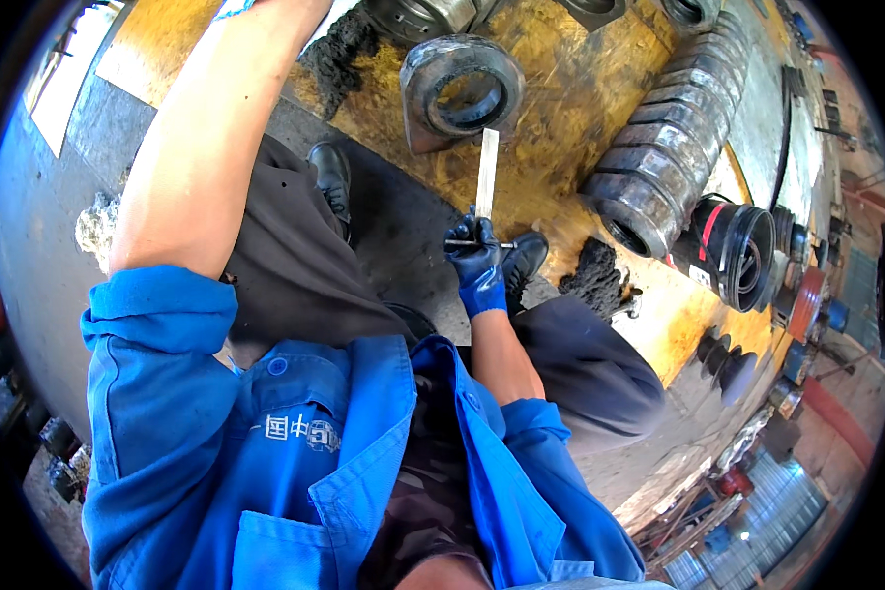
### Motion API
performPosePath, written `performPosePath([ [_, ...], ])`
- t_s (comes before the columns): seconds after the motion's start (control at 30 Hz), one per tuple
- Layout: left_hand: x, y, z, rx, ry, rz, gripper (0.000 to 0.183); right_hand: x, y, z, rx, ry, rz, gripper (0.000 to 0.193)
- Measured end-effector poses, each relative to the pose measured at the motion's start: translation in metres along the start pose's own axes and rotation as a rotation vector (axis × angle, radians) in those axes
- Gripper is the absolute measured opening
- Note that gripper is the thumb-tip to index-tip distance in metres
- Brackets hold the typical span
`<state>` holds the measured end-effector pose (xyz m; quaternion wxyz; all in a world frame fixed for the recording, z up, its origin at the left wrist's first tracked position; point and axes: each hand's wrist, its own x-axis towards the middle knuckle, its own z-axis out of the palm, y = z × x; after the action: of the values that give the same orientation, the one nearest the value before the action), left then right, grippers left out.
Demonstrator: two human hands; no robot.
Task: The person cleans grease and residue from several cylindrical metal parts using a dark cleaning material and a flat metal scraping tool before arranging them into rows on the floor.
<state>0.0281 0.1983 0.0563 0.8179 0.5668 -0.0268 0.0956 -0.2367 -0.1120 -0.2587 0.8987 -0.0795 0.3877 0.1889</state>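
Note:
My right hand (480, 264), in a dark blue coated glove, is closed around a flat silver metal bar (487, 172). A thin dark crosspiece juts out on both sides at the fingers, giving the bar a caliper-like look. Its far end reaches up to the lower edge of a dark metal ring block (419, 103) with a round bore; whether they touch I cannot tell. My bare left forearm (206, 138) stretches to the top edge, where the hand passes out of view. Only a bit of light blue material shows near that wrist.
Right of the ring block lies a long row of dark metal rings (664, 147). Beyond it is a black cylinder (733, 246) with a red stripe. Black shavings (595, 278) lie by my right shoe, and more shavings (342, 61) near the left forearm. The yellow worktop (560, 98) is oily.

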Motion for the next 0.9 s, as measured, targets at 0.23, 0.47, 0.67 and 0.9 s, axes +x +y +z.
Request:
performPosePath([
  [0.23,-0.015,-0.002,0.019,0.092,0.029,-0.014,0.048,0.020,-0.021,0.030,-0.021,-0.001,-0.065,0.017],
  [0.47,-0.024,0.023,0.049,0.280,0.172,-0.202,0.048,0.029,-0.060,0.014,-0.116,0.082,-0.137,0.012],
  [0.67,-0.016,0.001,0.017,0.109,0.095,-0.063,0.047,0.017,-0.093,0.096,-0.481,0.222,-0.185,0.020],
  [0.9,-0.020,0.005,0.021,0.097,0.124,-0.056,0.047,-0.002,-0.161,0.162,-1.083,0.128,-0.396,0.029],
])
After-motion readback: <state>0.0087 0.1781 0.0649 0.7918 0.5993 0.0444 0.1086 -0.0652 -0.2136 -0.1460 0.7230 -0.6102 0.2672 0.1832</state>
